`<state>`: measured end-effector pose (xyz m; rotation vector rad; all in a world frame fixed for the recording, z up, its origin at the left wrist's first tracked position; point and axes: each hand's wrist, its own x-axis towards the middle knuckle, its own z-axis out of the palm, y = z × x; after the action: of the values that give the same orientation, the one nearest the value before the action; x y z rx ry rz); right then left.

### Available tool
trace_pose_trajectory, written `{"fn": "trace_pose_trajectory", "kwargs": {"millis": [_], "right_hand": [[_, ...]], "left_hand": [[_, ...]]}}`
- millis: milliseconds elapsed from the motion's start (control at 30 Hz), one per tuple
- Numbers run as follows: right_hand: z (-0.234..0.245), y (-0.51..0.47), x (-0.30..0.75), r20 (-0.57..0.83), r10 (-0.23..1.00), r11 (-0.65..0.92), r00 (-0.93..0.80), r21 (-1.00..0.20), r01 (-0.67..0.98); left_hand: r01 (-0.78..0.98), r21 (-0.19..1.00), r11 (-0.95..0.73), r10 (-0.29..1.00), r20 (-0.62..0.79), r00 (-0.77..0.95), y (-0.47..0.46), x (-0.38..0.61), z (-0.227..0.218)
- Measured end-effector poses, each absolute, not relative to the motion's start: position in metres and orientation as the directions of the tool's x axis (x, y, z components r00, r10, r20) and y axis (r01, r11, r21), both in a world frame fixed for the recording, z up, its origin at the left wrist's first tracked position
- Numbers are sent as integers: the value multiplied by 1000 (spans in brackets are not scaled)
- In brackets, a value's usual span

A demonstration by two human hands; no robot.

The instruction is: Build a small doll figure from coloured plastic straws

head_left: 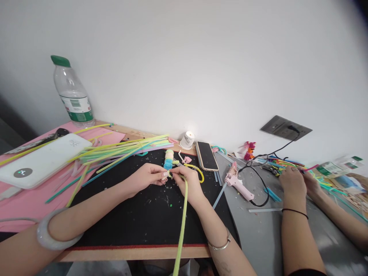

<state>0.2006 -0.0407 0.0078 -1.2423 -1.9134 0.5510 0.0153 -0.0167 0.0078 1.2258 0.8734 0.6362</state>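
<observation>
Over the black mat, my left hand point(151, 177) is closed in a pinch on a small pale coiled end of a pipe cleaner. My right hand point(189, 184) pinches the same light yellow-green pipe cleaner point(181, 230), whose long tail hangs down past the table's front edge. The fingertips of both hands nearly meet, so they partly hide the held end. Just beyond them is a coiled roll point(168, 159) in cream and blue bands; whether it touches my fingers I cannot tell. A bent yellow pipe cleaner point(201, 174) lies beside my right hand.
Left are a pipe cleaner bundle point(123, 151), a white power bank point(43, 161) and a bottle point(73, 96). A paper cup point(187, 140) and a phone point(207, 156) stand near the wall. Right, a corded glue gun point(237, 182) lies near a co-worker's hands point(293, 180).
</observation>
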Motion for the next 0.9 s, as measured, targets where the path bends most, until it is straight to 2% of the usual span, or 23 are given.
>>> {"fn": "trace_pose_trajectory", "kwargs": {"millis": [100, 200, 300, 467, 700, 900], "right_hand": [[8, -41, 199, 326, 926, 377, -189, -774, 509], [10, -41, 197, 229, 961, 268, -152, -902, 339], [12, -41, 195, 139, 982, 159, -129, -974, 161], [15, -38, 196, 60, 994, 63, -92, -998, 32], [9, -34, 199, -54, 998, -57, -23, -987, -148], [10, -33, 201, -104, 994, -110, -38, -970, -215]], "left_hand": [[4, 967, 257, 830, -222, 512, -18, 16, 11], [-53, 960, 274, 845, -214, 489, -18, 15, 12], [-100, 948, 302, 845, -218, 488, -17, 14, 11], [-124, 931, 343, 835, -241, 494, -17, 14, 12], [-81, 946, 313, 821, -227, 524, -17, 13, 15], [-117, 937, 331, 789, -207, 578, -19, 12, 18]]}}
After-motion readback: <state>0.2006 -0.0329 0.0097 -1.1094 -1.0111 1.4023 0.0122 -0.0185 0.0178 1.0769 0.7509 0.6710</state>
